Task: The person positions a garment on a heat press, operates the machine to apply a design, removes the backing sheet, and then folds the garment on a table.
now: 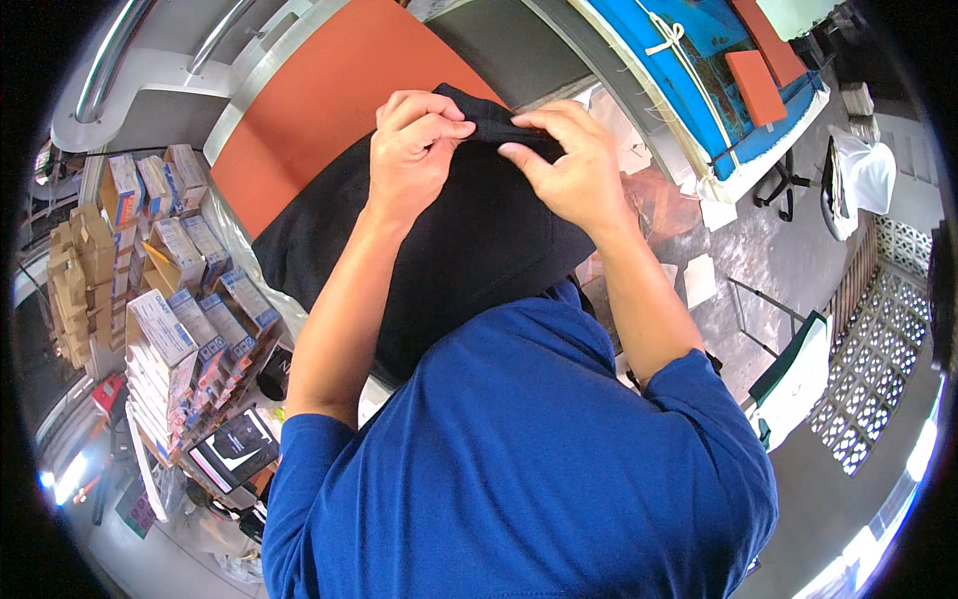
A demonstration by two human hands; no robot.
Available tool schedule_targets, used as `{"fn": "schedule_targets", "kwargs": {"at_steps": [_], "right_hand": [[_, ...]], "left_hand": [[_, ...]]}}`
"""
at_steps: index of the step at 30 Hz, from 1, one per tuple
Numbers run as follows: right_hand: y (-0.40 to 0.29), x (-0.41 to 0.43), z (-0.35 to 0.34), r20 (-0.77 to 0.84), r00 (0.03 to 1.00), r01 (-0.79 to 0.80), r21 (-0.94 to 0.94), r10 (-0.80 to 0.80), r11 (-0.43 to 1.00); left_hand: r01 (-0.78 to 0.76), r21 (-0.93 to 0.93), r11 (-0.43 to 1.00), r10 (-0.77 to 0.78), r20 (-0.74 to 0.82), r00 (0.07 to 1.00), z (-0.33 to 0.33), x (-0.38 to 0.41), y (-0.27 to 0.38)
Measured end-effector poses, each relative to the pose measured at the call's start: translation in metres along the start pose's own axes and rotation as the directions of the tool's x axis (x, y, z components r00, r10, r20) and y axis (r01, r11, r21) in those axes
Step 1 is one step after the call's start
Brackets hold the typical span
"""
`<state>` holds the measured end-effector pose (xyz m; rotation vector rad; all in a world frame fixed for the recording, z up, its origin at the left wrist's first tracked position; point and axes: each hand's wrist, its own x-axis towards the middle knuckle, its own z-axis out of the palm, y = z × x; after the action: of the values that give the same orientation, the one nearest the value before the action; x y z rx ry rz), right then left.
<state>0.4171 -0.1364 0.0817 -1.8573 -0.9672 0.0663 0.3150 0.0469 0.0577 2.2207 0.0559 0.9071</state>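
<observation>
A black fabric garment (479, 224) is spread before me over an orange pad (314, 112). At its far edge, my left hand (415, 146) pinches a raised fold between thumb and fingers. My right hand (572, 153) is at the same fold, a little to the right, with its thumb below and its fingertips above the black cloth. The hands are a short gap apart. Folded layers of dark cloth stand up between them, and their exact shape is hard to make out.
To the left, several cardboard boxes (168, 322) are stacked near chrome bars (112, 67). A blue padded surface (696, 82) with orange pads (756, 86) is at the upper right. Papers (700, 281) lie on the floor, near a chair (789, 374) and a lattice wall (872, 359).
</observation>
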Motion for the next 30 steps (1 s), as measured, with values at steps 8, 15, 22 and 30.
{"fn": "schedule_targets", "kwargs": {"at_steps": [8, 15, 22, 30], "right_hand": [[-0.012, 0.022, 0.026, 0.033, 0.991, 0.132, -0.218, -0.128, 0.967], [0.012, 0.026, 0.016, -0.056, 0.985, -0.174, -0.27, 0.165, 0.947], [0.008, 0.039, 0.019, -0.013, 0.996, -0.085, -0.376, 0.087, 0.923], [0.004, 0.03, 0.015, 0.009, 0.988, -0.142, -0.335, 0.153, 0.931]], "left_hand": [[0.113, 0.097, 0.989, -0.092, -0.196, 0.976, -0.035, -0.015, 0.017], [0.746, -0.195, 0.637, -0.522, -0.821, 0.232, -0.179, -0.205, -0.051], [0.519, -0.757, 0.397, -0.91, -0.397, 0.118, -0.201, -0.235, -0.04], [0.598, -0.319, 0.735, -0.603, -0.711, 0.362, -0.191, -0.217, -0.009]]}}
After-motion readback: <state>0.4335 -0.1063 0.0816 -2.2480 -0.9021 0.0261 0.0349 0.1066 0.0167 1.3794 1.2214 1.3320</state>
